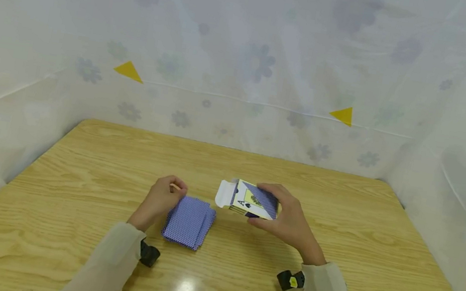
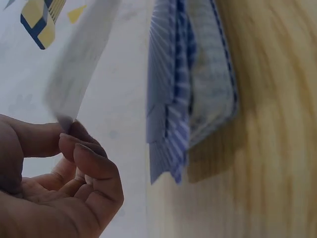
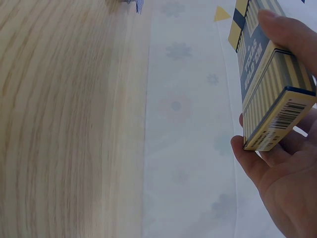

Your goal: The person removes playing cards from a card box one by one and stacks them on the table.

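My left hand pinches a playing card by its corner between thumb and fingertips; the card is blurred in the left wrist view. It is close over an uneven stack of blue-backed playing cards lying on the table. The stack's edges show side-on in the left wrist view. My right hand grips a card box above the table, thumb on one side and fingers on the other. The box's white end flap is open and points left. A barcode shows on its other end.
The light wood table reaches back to a white flowered curtain, which also hangs at both sides. Two yellow triangles mark the back curtain. Each wrist wears a small black camera.
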Demonstrator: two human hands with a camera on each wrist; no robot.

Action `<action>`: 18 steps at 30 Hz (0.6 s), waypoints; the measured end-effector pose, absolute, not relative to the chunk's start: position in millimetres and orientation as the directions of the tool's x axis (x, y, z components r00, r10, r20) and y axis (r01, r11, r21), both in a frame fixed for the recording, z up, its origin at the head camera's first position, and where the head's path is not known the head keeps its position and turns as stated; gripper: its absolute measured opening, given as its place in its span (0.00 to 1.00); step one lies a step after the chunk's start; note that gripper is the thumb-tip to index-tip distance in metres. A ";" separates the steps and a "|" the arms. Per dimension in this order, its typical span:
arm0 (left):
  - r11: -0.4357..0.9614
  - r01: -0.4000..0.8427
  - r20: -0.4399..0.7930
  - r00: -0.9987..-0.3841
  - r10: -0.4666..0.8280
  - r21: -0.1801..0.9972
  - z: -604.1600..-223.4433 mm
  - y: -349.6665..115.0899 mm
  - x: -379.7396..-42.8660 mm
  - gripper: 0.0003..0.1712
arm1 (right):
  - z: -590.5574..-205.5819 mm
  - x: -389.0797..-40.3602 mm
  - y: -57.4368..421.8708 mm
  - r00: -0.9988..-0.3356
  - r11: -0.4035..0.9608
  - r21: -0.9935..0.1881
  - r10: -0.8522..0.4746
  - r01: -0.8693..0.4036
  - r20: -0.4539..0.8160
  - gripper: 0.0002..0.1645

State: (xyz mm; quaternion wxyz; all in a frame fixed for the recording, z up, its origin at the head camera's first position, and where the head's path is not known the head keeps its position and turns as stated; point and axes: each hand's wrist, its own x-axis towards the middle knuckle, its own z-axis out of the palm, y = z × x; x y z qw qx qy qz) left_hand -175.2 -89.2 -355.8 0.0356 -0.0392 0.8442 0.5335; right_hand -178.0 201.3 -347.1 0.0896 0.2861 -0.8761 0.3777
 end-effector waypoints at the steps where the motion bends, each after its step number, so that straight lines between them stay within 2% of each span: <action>1: 0.432 -0.114 -0.110 -0.993 -0.033 0.895 -357.4 -89.9 -175.7 0.08 | -346.7 -177.8 200.9 -0.821 0.553 -0.611 -0.433 -0.567 0.371 0.43; 18: 0.463 -0.172 -0.172 -0.984 -0.042 0.870 -361.4 -98.9 -175.7 0.12 | -347.7 -176.8 201.2 -0.811 0.540 -0.609 -0.446 -0.581 0.379 0.43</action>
